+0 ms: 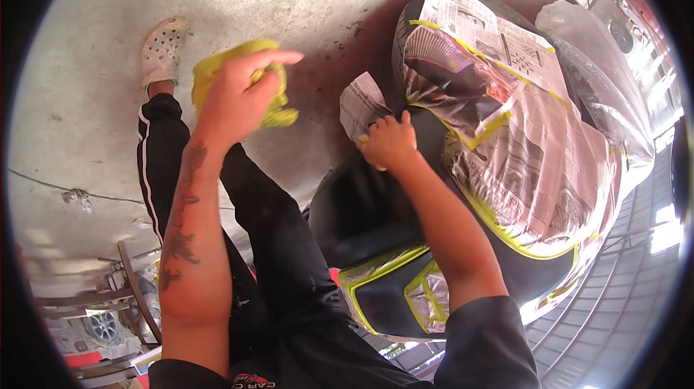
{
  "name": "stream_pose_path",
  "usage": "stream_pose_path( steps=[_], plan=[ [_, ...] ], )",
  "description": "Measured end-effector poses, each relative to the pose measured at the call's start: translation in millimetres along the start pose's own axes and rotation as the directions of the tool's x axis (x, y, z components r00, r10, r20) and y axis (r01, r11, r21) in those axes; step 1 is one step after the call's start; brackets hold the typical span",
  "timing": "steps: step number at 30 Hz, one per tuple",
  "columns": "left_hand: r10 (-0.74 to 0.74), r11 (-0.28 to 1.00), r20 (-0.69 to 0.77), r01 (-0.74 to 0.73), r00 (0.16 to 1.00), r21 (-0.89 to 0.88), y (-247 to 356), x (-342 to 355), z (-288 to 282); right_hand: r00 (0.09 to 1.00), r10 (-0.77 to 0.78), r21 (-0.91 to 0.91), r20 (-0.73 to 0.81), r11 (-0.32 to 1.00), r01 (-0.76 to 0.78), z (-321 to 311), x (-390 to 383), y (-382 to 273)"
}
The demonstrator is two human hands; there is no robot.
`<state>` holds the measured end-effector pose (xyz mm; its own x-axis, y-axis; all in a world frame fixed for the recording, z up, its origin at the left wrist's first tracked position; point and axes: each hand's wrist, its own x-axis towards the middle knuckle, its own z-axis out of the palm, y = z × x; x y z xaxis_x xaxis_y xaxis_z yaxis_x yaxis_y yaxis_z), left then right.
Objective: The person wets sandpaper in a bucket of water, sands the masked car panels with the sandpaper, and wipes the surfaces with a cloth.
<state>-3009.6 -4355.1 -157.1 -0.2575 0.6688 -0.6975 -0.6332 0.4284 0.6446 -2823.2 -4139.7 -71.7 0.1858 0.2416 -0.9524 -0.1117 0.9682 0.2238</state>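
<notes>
My left hand (235, 100) is raised over the floor, closed on a crumpled yellow-green cloth (211, 74), with its index finger stretched out to the right. My right hand (390, 142) rests curled at the edge of a glossy black panel (361, 208). A flap of newspaper (361, 107) sticks up right beside its fingers, and a small yellowish bit shows at the fingertips; what they grip is hidden. Further right, newspaper sheets (535, 179) cover much of the vehicle-like body, edged with yellow masking tape (506, 237). Another taped section (390, 291) lies nearer me.
Clear plastic sheeting (600, 85) drapes over the far right side. A pale clog (165, 45) is on my foot on the concrete floor (289, 6). A thin cable (108, 196) crosses the floor at left. Low left stands a rack (130, 288) near a wheel (101, 327).
</notes>
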Motion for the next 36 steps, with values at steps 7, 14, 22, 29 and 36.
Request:
stream_pose_path(
  steps=[7, 14, 22, 29, 36],
  plan=[
    [-0.233, 0.893, -0.099, 0.172, 0.967, -0.417, -20, -84, -30, 0.956, 0.159, -0.050, -0.245, 0.983, -0.177, 12, -32, 19],
    [-0.279, 0.767, -0.105, 0.156, 0.954, -0.623, 3, -167, -15, 0.893, 0.267, 0.192, -0.362, 0.959, -0.208, 13, -61, 41],
    [-0.361, 0.561, -0.003, 0.214, 0.933, -0.799, 14, -228, -2, 0.825, 0.251, 0.261, -0.507, 0.957, -0.131, 39, -128, -4],
    [-0.388, 0.596, 0.072, 0.310, 0.919, -0.741, 0, -229, 3, 0.808, 0.324, 0.279, -0.492, 0.938, -0.207, 39, -129, 9],
    [-0.368, 0.644, 0.180, 0.390, 0.912, -0.658, 22, -236, -1, 0.816, 0.448, 0.313, -0.366, 0.885, -0.345, 80, -291, 21]
  ],
)
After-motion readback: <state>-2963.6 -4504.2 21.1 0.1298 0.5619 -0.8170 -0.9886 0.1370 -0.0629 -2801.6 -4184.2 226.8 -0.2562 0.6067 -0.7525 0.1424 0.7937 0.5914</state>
